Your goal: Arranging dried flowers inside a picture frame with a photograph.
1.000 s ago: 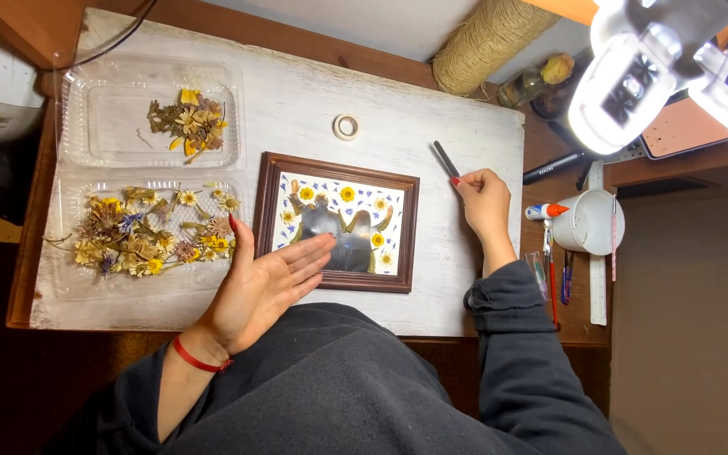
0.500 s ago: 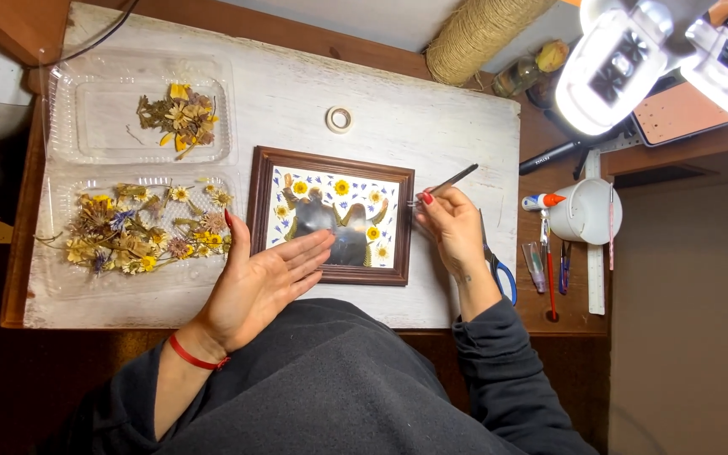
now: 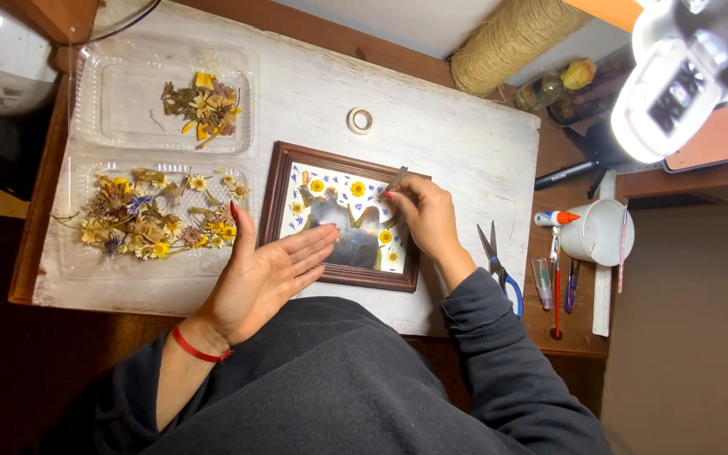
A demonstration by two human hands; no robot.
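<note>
Right hand (image 3: 428, 217) has moved onto the frame (image 3: 343, 215), seemingly pinching tweezers (image 3: 395, 179); left hand (image 3: 264, 276) flat.

Glossy brown wooden frame (image 3: 343, 274) on rough whitewashed board (image 3: 457, 143)

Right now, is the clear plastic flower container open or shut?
Open: the clear plastic container lies spread flat, dried flowers uncovered in both halves.

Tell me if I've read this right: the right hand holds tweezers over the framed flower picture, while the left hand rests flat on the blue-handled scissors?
Not quite. In the head view the left hand rests on the lower left edge of the framed flower picture, not on the scissors, which lie untouched on the board to the right of the frame. The rest holds: the right hand holds tweezers over the picture.
</note>
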